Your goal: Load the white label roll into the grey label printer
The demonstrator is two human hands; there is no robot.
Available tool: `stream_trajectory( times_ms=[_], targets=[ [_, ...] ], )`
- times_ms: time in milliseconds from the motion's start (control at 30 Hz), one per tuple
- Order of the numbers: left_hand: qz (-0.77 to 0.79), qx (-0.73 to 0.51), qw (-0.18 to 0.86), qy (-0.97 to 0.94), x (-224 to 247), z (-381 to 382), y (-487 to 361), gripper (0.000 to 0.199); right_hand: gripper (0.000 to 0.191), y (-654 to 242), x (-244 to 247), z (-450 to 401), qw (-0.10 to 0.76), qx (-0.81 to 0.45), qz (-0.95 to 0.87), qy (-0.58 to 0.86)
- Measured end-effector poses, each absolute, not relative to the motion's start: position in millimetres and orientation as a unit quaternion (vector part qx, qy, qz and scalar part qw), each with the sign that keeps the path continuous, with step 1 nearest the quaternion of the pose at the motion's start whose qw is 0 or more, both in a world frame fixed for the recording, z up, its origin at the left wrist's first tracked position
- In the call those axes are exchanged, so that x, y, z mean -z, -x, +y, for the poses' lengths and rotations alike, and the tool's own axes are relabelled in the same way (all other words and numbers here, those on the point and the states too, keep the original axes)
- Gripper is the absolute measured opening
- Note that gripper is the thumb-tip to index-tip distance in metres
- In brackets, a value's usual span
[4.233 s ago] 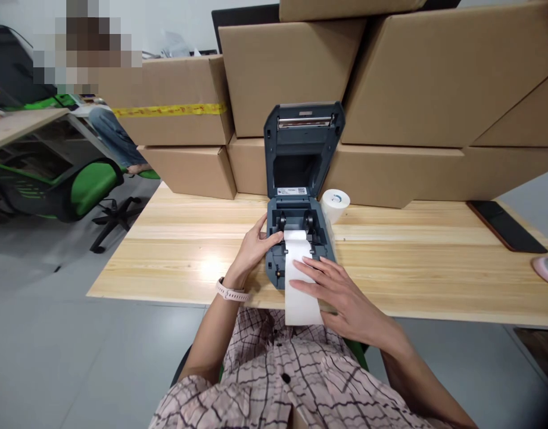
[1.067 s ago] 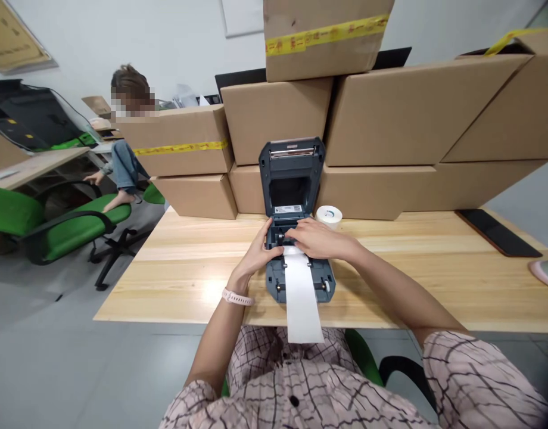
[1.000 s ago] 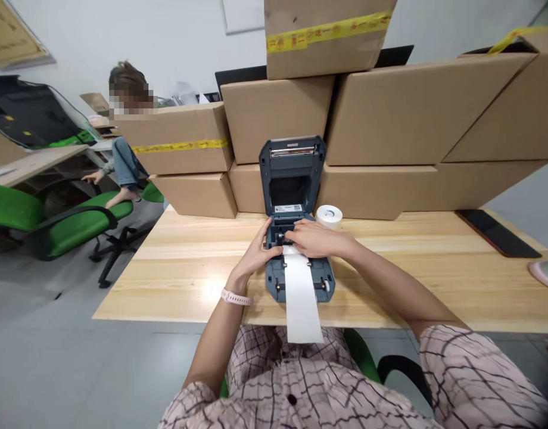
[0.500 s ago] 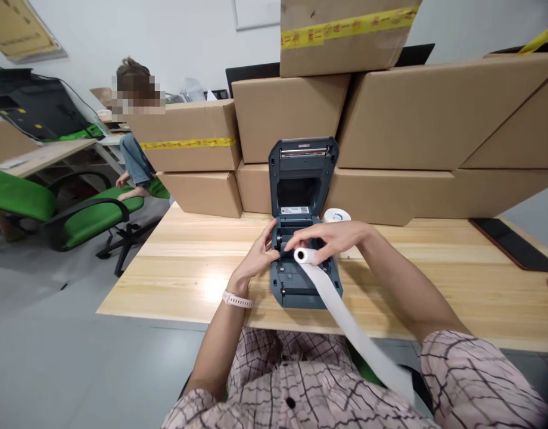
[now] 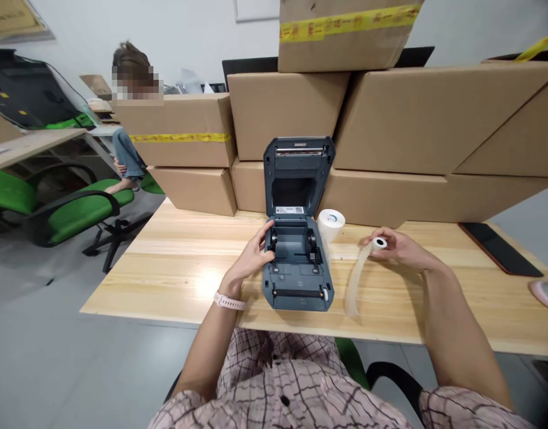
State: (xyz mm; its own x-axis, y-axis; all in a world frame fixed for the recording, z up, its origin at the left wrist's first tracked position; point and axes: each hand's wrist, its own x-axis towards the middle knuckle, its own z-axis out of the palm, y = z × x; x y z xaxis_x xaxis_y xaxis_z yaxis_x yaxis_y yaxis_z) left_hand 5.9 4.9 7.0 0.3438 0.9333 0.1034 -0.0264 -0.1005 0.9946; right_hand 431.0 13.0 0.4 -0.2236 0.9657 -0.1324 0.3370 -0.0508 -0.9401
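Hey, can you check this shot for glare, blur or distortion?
Head view: bright glare on the tabletop, left of the left hand; the strip trailing from the small roll in the right hand smears toward its end, possibly from motion; wide-angle stretching seems to slant the cardboard boxes.

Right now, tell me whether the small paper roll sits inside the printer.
No, the right hand holds the small paper roll beside the open printer.

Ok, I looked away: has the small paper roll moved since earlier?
Yes. The small paper roll has moved from inside the open printer to the right of it, held in the right hand.
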Motion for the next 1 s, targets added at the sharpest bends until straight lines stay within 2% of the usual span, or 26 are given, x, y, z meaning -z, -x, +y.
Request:
stream_trajectory(
  times_ms=[100, 167, 300, 433, 633, 867, 933, 1000],
  targets=[
    [0.371, -0.436, 0.558, -0.601, -12, 2, -6, 0.092, 0.059, -434, -2, 13, 0.296, -0.492, -0.633, 0.520],
    [0.373, -0.434, 0.562, -0.597, -15, 1, -6, 0.092, 0.071, -437, -12, 14, 0.314, -0.476, -0.651, 0.501],
    [0.380, -0.430, 0.559, -0.598, -15, 3, -4, 0.095, 0.080, -423, -32, 38, 0.350, -0.452, -0.660, 0.488],
    [0.382, -0.431, 0.561, -0.595, -9, 7, -4, 0.097, 0.098, -378, -32, 78, 0.290, -0.464, -0.681, 0.487],
    [0.375, -0.435, 0.565, -0.592, -4, 9, -4, 0.102, 0.083, -339, -25, 93, 0.256, -0.488, -0.697, 0.459],
    [0.349, -0.432, 0.579, -0.597, -3, 8, -4, 0.103, 0.090, -343, -68, 62, 0.299, -0.533, -0.681, 0.403],
    [0.342, -0.434, 0.582, -0.597, -2, 8, -4, 0.105, 0.089, -327, -89, 57, 0.273, -0.515, -0.729, 0.360],
    [0.342, -0.439, 0.585, -0.590, 0, 8, -4, 0.110, 0.084, -303, -107, 55, 0.202, -0.438, -0.812, 0.328]
  ],
)
